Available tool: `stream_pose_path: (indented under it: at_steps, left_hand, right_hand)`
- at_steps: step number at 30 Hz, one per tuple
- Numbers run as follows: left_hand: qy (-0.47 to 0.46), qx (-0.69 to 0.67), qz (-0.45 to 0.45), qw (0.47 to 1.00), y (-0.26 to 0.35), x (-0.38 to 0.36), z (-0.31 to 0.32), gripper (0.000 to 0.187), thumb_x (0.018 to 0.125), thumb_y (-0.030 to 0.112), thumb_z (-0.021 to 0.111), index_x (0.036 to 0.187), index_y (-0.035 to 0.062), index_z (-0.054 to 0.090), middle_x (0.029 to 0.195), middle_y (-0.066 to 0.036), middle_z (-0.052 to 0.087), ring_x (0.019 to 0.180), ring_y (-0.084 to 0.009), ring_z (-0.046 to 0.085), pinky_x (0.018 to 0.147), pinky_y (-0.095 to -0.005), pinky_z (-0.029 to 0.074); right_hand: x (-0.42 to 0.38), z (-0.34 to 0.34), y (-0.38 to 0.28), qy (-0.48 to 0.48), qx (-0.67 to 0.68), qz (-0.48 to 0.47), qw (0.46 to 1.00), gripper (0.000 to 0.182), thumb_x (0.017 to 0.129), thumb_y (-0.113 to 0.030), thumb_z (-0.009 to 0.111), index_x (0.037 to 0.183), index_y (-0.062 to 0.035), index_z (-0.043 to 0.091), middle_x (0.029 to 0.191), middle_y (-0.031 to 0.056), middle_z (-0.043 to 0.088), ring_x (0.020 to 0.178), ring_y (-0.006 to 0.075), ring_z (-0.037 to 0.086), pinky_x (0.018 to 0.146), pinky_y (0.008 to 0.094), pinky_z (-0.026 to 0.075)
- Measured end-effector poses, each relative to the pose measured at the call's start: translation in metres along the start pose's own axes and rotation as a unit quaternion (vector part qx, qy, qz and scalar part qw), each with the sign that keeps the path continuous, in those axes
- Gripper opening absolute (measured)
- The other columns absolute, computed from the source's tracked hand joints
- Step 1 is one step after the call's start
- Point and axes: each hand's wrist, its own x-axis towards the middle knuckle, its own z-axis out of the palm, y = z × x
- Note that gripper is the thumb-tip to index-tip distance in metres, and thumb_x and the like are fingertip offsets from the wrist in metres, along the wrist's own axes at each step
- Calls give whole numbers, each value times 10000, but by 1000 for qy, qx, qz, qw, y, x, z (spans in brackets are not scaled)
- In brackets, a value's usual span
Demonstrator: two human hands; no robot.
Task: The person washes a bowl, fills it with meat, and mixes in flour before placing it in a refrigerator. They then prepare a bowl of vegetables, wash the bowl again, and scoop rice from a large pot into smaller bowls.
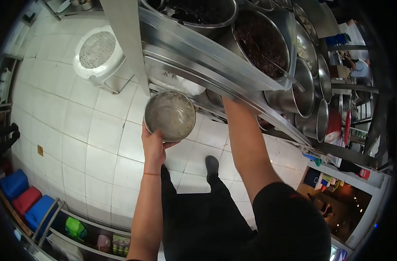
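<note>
My left hand (pixel 154 147) grips a round metal bowl (pixel 169 115) by its near rim, thumb over the edge. Pale residue coats the inside of the bowl. It hangs over the tiled floor, beside the leg of a steel counter (pixel 233 93). My right arm reaches under the countertop edge, and the hand is hidden beneath it. Near that arm, a white plastic bag (pixel 190 85) lies on the lower shelf.
On the counter, a clear plastic tub (pixel 202 52) sits beside metal pots of dark food (pixel 261 43) and several more steel bowls. A white plastic stool (pixel 98 54) stands on the floor at left. Low shelves (pixel 91 226) with blue and red containers line the lower left. Another person is far right.
</note>
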Motion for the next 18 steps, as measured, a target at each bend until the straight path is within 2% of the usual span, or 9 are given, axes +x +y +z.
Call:
stream_pose_path:
  at_steps: [6,7,10,11,12,14,15,17,18]
  left_hand:
    - [-42,-18,-15,999,-15,-3,-15,707,764,-113,347,1425,136,312,1293,-194,490,1039,-394,625,712,-520,628]
    - [-41,-68,1,997,-14,-7,-13,687,743,-134,351,1391,91,383,1223,-163,553,1038,-337,635,693,-460,635]
    - [-18,-4,23,1000,-55,26,-57,644,722,-145,354,1334,25,452,1152,-135,603,1006,-268,650,636,-388,627]
    - [-27,0,33,999,-62,32,-60,644,722,-145,354,1334,25,452,1152,-135,603,1006,-268,650,636,-388,627]
    - [-22,3,49,999,-68,36,-65,631,711,-146,358,1313,4,473,1131,-129,616,986,-248,655,635,-369,619]
    - [-16,12,59,998,-58,36,-69,619,700,-147,362,1291,-17,495,1110,-122,629,967,-228,659,635,-350,610]
    - [-26,31,42,998,-46,33,-64,636,690,-145,360,1298,-15,489,1121,-131,624,954,-234,660,636,-353,611]
    - [-39,52,25,998,-29,32,-55,652,680,-144,357,1306,-12,483,1133,-140,620,942,-239,662,637,-356,612]
    - [-36,50,33,998,-23,32,-50,662,673,-143,355,1308,-8,482,1128,-144,619,941,-248,663,620,-353,614]
  right_hand:
    - [-111,73,23,-176,-291,-118,933,556,705,-96,733,1243,-61,596,1347,220,479,1260,373,460,1076,443,351]
    - [-126,79,42,-186,-343,-119,913,552,702,-95,735,1237,-62,602,1346,221,479,1258,374,462,1075,445,352]
    - [-153,98,81,-198,-498,16,844,578,698,-78,701,1264,-63,581,1409,267,364,1261,450,424,1082,470,344]
    - [-159,107,56,-212,-581,41,785,538,726,-53,663,1256,-46,576,1353,261,450,1242,435,448,1056,466,376]
    - [-147,108,40,-206,-581,31,787,538,726,-53,663,1256,-46,576,1353,261,450,1242,435,448,1056,466,376]
    - [-126,104,15,-186,-461,-19,867,461,731,10,630,1191,-12,615,1300,253,523,1246,384,467,1049,423,391]
    - [-112,101,6,-96,-374,-28,922,358,811,-93,604,1155,1,623,1211,231,591,1196,336,521,1013,415,415]
    - [-60,113,-57,-109,-583,153,791,367,901,-213,527,1211,-29,600,1218,213,593,1132,337,568,986,411,435]
    - [-34,105,-53,-99,-611,161,769,370,901,-215,529,1213,-28,598,1217,211,595,1130,333,570,984,408,437]
